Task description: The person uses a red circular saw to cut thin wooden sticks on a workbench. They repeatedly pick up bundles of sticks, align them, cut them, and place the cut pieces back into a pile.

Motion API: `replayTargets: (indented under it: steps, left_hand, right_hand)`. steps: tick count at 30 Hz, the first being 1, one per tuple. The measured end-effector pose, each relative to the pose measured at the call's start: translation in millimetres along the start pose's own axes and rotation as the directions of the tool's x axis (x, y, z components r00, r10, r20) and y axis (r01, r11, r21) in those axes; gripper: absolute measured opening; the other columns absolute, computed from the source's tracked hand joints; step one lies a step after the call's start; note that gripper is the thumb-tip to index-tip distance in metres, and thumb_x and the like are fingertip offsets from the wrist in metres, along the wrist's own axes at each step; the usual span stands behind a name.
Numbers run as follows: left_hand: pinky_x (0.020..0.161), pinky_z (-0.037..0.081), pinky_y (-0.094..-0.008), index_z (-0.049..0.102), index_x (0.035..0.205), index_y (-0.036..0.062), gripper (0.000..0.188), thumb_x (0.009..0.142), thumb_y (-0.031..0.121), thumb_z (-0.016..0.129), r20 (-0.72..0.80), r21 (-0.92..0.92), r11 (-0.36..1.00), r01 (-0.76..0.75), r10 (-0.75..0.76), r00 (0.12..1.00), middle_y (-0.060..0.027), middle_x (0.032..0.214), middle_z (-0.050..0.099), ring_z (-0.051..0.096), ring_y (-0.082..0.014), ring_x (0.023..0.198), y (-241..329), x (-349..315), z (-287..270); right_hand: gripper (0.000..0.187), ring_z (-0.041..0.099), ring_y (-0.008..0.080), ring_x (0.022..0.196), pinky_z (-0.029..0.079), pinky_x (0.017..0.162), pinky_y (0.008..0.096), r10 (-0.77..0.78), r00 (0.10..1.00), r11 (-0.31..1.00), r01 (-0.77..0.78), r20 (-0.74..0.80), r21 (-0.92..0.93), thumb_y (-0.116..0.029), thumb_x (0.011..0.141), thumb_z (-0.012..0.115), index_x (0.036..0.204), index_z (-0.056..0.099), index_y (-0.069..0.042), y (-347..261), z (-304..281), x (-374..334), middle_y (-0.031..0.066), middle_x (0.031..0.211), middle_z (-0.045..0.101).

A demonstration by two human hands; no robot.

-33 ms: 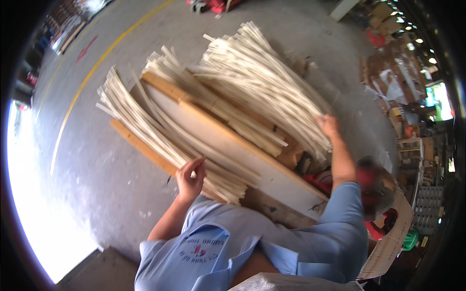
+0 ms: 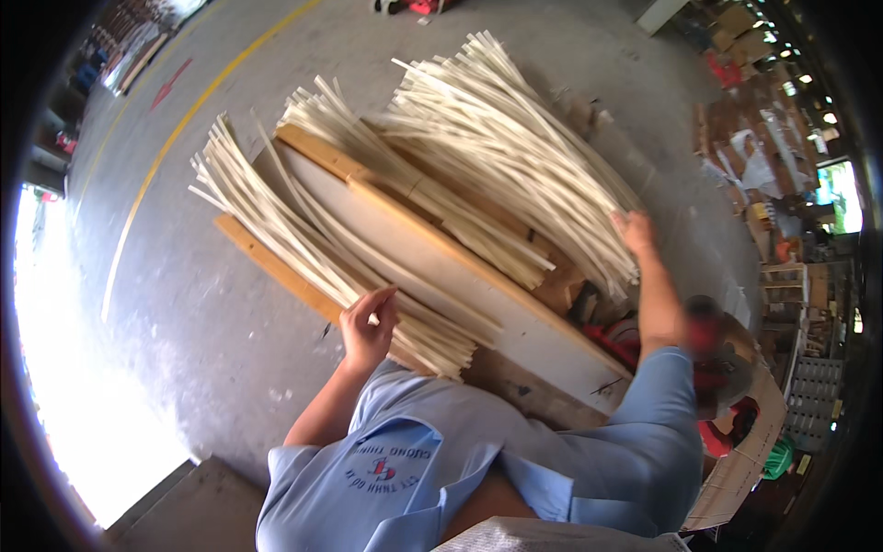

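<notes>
My left hand (image 2: 368, 328) is at the near bundle of long pale strips (image 2: 303, 244), its fingers curled with thumb and forefinger close together. Whether a strip is between them I cannot make out. At the right edge of the large far pile of pale strips (image 2: 515, 152), my right hand (image 2: 636, 234) has its fingers bent against the outermost strips. A third bundle of strips (image 2: 322, 120) lies between the two, behind a wooden rail (image 2: 432, 239). All the strips are thin, slightly bowed and run from far left to near right.
A pale panel (image 2: 543, 342) stands along the rail. Red-and-black equipment (image 2: 713, 354), partly blurred, and a cardboard sheet (image 2: 750, 451) are by my right arm. Stacked cartons and scrap (image 2: 754, 147) stand at far right. A yellow line (image 2: 184, 124) crosses the floor at left.
The whole view has shifted slightly, so the bundles sit a little farther right and higher. Both hands keep about the same places on the strips.
</notes>
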State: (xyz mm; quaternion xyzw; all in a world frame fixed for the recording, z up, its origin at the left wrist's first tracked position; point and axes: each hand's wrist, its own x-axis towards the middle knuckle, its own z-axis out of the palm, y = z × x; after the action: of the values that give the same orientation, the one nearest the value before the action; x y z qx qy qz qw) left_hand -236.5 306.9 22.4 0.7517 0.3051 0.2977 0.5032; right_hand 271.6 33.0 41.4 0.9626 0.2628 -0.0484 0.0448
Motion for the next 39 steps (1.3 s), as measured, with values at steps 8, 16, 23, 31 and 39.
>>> replayTargets:
  steps: [8, 16, 23, 31, 39]
  left_hand:
    - [0.06, 0.051, -0.0237, 0.072, 0.112, -0.0066, 0.019, 0.105, 0.008, 0.063, -0.081, -0.252, 0.932, 0.262, -0.29, 0.954, -0.0032, 0.073, 0.066, 0.064, -0.009, 0.064, 1, 8, -11]
    - [0.06, 0.049, -0.0236, 0.073, 0.111, -0.0062, 0.02, 0.106, 0.01, 0.063, -0.138, -0.279, 0.937, 0.212, -0.258, 0.956, -0.0028, 0.074, 0.067, 0.064, -0.0092, 0.066, 18, 8, -18]
    - [0.063, 0.053, -0.0241, 0.073, 0.111, -0.0059, 0.019, 0.105, 0.009, 0.063, -0.112, -0.348, 0.898, 0.269, -0.325, 0.939, -0.0058, 0.075, 0.071, 0.064, -0.0086, 0.067, 1, -36, -21]
    - [0.062, 0.053, -0.0246, 0.073, 0.112, -0.0068, 0.021, 0.105, 0.009, 0.062, -0.053, -0.378, 0.887, 0.265, -0.307, 0.95, -0.0062, 0.074, 0.071, 0.064, -0.0087, 0.065, -12, -55, -11]
    - [0.061, 0.051, -0.0244, 0.073, 0.113, -0.0046, 0.021, 0.105, 0.012, 0.063, -0.068, -0.363, 0.894, 0.263, -0.307, 0.949, -0.0052, 0.075, 0.07, 0.063, -0.0091, 0.064, -14, -53, -13]
  right_hand:
    - [0.032, 0.072, 0.0255, 0.085, 0.056, 0.078, 0.0383, 0.289, 0.76, 0.78, 0.166, -0.582, 0.604, -0.039, 0.099, 0.073, 0.104, 0.072, -0.007, -97, -56, -53, 0.0099, 0.098, 0.075]
    - [0.043, 0.068, 0.0305, 0.101, 0.055, 0.084, 0.0429, -0.509, 0.822, 0.698, 0.568, -0.257, 0.436, -0.031, 0.086, 0.083, 0.112, 0.066, -0.001, -315, 23, -208, 0.0156, 0.107, 0.07]
    - [0.043, 0.067, 0.0346, 0.107, 0.052, 0.093, 0.0456, -0.545, 0.836, 0.776, 0.478, 0.058, 0.411, -0.036, 0.082, 0.084, 0.106, 0.067, -0.005, -350, 33, -208, 0.0154, 0.105, 0.072]
    - [0.018, 0.073, 0.0301, 0.085, 0.058, 0.081, 0.0425, -0.562, 0.791, 0.73, 0.338, 0.242, 0.594, -0.024, 0.08, 0.083, 0.085, 0.077, -0.007, -347, 29, -181, 0.0149, 0.09, 0.076]
    - [0.018, 0.068, 0.02, 0.073, 0.056, 0.071, 0.0398, -0.505, 0.733, 0.661, -0.011, 0.455, 0.75, -0.015, 0.088, 0.077, 0.089, 0.067, 0.0, -337, 24, -153, 0.0096, 0.084, 0.072]
